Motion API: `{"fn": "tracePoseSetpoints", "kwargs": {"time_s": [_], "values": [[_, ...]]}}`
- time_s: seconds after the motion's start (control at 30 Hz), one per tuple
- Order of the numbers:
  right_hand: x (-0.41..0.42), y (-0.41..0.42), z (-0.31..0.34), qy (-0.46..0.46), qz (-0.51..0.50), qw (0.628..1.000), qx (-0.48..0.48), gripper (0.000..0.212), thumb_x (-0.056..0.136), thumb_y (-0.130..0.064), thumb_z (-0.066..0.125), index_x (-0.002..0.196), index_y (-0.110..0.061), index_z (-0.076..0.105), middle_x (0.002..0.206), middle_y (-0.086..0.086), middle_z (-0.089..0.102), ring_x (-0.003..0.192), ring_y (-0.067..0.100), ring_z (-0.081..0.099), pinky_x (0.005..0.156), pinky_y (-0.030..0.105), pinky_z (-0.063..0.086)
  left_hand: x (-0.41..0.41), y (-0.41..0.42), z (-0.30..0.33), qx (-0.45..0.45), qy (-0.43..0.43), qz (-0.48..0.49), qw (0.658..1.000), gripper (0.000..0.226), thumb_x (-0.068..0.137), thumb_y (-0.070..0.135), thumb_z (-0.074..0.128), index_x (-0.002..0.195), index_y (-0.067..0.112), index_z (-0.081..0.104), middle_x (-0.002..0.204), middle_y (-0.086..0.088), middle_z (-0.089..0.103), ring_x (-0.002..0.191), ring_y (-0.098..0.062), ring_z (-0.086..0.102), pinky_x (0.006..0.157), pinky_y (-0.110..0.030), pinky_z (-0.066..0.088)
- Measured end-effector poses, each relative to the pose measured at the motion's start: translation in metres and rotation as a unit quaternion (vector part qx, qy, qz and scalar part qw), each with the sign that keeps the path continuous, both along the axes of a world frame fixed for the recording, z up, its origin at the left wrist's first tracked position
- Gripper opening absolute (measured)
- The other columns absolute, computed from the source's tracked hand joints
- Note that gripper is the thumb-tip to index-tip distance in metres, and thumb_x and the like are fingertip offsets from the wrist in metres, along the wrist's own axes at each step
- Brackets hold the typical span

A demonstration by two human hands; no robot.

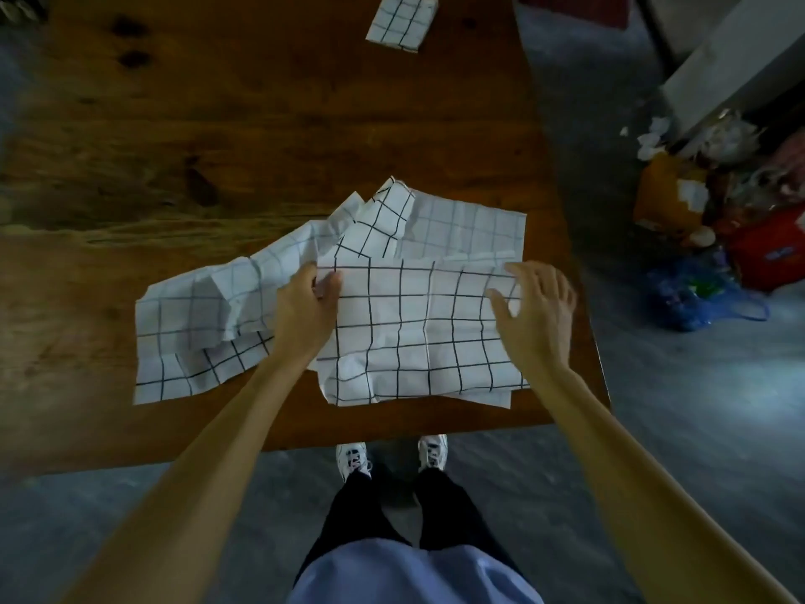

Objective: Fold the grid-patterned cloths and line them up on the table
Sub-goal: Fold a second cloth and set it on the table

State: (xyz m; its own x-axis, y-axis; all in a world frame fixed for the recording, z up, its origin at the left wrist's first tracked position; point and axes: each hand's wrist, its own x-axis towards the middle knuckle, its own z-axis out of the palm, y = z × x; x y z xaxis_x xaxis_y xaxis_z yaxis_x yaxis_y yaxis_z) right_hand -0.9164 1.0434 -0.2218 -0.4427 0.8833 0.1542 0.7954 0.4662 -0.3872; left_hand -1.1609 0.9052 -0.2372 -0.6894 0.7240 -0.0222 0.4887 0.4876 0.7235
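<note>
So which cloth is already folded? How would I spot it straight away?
Look at the wooden table and follow it to its far edge, well beyond the left hand and right hand. The folded cloth lies there alone: a small, neat rectangle, while the other grid cloths sprawl open and rumpled near the person.

So we've got a dark brown wooden table (218, 137) with knots and heavy grain. At its near right corner sits a heap of unfolded white grid-patterned cloths (405, 324): one lies fairly flat on top, another rumpled one (196, 333) spills out to the left of it. Well beyond the heap, at the far edge, we see one folded grid cloth (401, 20) lying alone.
</note>
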Motion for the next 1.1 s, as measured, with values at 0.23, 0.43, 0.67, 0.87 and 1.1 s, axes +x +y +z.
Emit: {"fn": "tracePoseSetpoints", "kwargs": {"time_s": [0.23,0.43,0.67,0.87,1.1], "values": [[-0.006,-0.036,-0.052,-0.089,0.148,0.974,-0.145,0.041,0.095,-0.040,0.054,0.130,-0.019,0.054,0.135,0.005,0.048,0.128,0.024,0.042,0.109,0.042,0.032,0.025,-0.017,-0.016,-0.008,-0.038,0.057,0.998,0.040,0.096,0.031,0.051,0.128,0.008,0.049,0.124,-0.011,0.058,0.112,-0.020,0.055,0.093,-0.034,0.048],[-0.013,-0.055,-0.056,-0.092,0.204,0.952,-0.209,0.043,0.099,-0.042,0.043,0.136,-0.022,0.048,0.145,0.002,0.039,0.137,0.020,0.029,0.115,0.037,0.020,0.050,-0.078,-0.025,-0.088,-0.045,0.131,0.987,0.032,0.096,0.036,0.049,0.116,0.012,0.055,0.111,-0.004,0.061,0.101,-0.018,0.057,0.086,-0.033,0.047],[-0.025,-0.087,-0.058,-0.080,0.310,0.926,-0.202,0.042,0.096,-0.042,0.050,0.131,-0.020,0.053,0.140,0.003,0.042,0.135,0.022,0.033,0.113,0.037,0.024,0.076,-0.115,-0.044,-0.158,-0.065,0.154,0.973,0.026,0.092,0.032,0.058,0.103,0.010,0.063,0.097,-0.008,0.062,0.091,-0.022,0.057,0.077,-0.032,0.045],[-0.022,-0.105,-0.056,-0.117,0.327,0.923,-0.166,0.039,0.094,-0.034,0.057,0.130,-0.020,0.055,0.144,0.006,0.038,0.137,0.023,0.027,0.116,0.038,0.018,0.079,-0.117,-0.060,-0.138,-0.063,0.062,0.986,0.020,0.088,0.028,0.061,0.105,0.017,0.063,0.098,-0.002,0.063,0.094,-0.020,0.055,0.077,-0.028,0.044],[-0.024,-0.122,-0.070,-0.132,0.243,0.953,-0.121,0.026,0.090,-0.022,0.064,0.115,-0.017,0.066,0.136,0.007,0.046,0.131,0.029,0.036,0.109,0.041,0.032,0.068,-0.109,-0.066,-0.141,-0.040,0.082,0.986,0.029,0.090,0.042,0.058,0.099,0.014,0.061,0.094,0.002,0.057,0.091,-0.013,0.049,0.075,-0.025,0.036]]}}
